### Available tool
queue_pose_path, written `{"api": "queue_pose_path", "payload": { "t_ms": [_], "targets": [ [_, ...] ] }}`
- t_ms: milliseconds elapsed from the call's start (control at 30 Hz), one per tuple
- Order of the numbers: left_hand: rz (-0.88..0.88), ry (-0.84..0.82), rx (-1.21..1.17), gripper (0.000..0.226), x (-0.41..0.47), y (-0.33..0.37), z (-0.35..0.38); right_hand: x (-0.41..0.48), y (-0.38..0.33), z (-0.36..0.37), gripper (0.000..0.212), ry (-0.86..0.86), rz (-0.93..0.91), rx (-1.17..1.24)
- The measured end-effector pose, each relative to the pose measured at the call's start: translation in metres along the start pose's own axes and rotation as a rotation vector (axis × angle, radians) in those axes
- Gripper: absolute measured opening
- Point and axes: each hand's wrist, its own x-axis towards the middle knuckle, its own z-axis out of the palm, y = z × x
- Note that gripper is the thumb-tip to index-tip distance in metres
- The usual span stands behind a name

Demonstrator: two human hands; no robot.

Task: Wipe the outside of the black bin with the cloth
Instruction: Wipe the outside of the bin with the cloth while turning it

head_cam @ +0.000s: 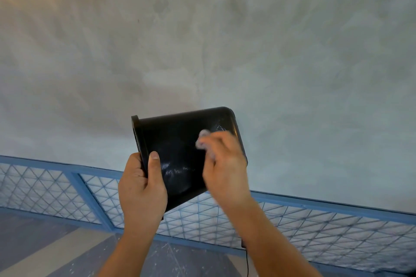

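Holding the black bin (177, 148) up in mid-air, a person has it turned on its side: open rim to the left, rounded closed base to the upper right, one broad glossy side wall facing the camera. The bin sits at the middle of the view, low down, touching nothing but the two hands. The left hand (140, 189) grips the rim at the near left corner, with the thumb (154, 164) laid flat along the outer wall and the other fingers curled round the lip, mostly hidden. The right hand (225, 164) has its fingers bunched tight on a small pale cloth (202, 139), pressing it against the outer wall close to the base end. Hand and cloth are both blurred, so the exact finger positions cannot be made out. There are faint pale scuffs on the black wall just above the cloth, and more smears low down between the two hands. Far behind is a mottled grey plaster wall (202, 40), filling most of the view. Below it a blue-framed lattice panel (315, 231) with diamond mesh runs left to right, slanted in the picture. Nearest is the floor (45, 249), in grey and tan bands. A thin black cable (247, 263) hangs just beside the right forearm at the bottom edge.
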Motion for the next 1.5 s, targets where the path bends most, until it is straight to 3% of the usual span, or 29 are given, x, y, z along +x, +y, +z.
{"api": "queue_pose_path", "payload": {
  "t_ms": [133, 333, 467, 533, 600, 733, 800, 933, 1133, 1200, 1300, 1367, 1500],
  "targets": [
    [0.029, 0.003, 0.025, 0.024, 0.002, 0.003, -0.003, 0.034, 0.034, -0.012, 0.025, 0.151, 0.081, -0.035],
    [0.022, -0.001, 0.017, 0.025, 0.011, 0.002, -0.010, -0.024, 0.002, -0.009, 0.028, 0.012, -0.108, 0.019],
    [0.036, -0.036, 0.033, 0.026, 0.010, 0.000, -0.014, 0.020, 0.040, -0.018, 0.030, 0.161, 0.121, -0.011],
    [0.031, -0.044, 0.012, 0.028, 0.006, 0.004, -0.012, 0.042, 0.034, -0.018, 0.028, 0.229, 0.126, -0.017],
    [0.020, -0.042, -0.012, 0.030, 0.004, 0.008, -0.007, 0.043, 0.005, -0.010, 0.027, 0.196, 0.045, 0.006],
    [0.020, -0.029, -0.028, 0.031, 0.008, 0.010, -0.007, 0.004, -0.039, 0.004, 0.038, -0.029, -0.174, -0.001],
    [0.002, -0.035, -0.032, 0.029, 0.010, 0.007, -0.014, 0.005, -0.014, -0.003, 0.041, -0.017, -0.124, -0.023],
    [0.016, -0.061, -0.030, 0.026, 0.013, 0.003, -0.025, 0.027, 0.034, -0.010, 0.036, 0.199, 0.090, 0.022],
    [0.099, -0.057, -0.003, 0.026, 0.010, 0.011, -0.010, 0.006, -0.063, 0.021, 0.042, -0.026, -0.164, 0.079],
    [0.092, -0.045, 0.014, 0.028, 0.011, 0.009, -0.017, 0.009, -0.040, 0.016, 0.043, -0.012, -0.177, 0.057],
    [0.095, -0.042, 0.057, 0.029, 0.011, 0.005, -0.031, 0.015, 0.021, 0.003, 0.038, 0.143, -0.020, 0.009],
    [0.080, -0.050, 0.037, 0.029, 0.011, 0.004, -0.029, 0.011, 0.021, 0.007, 0.037, 0.138, 0.027, 0.077],
    [0.126, -0.115, 0.050, 0.031, 0.015, 0.001, -0.019, -0.006, -0.050, 0.031, 0.042, -0.099, -0.264, 0.115]
  ]
}}
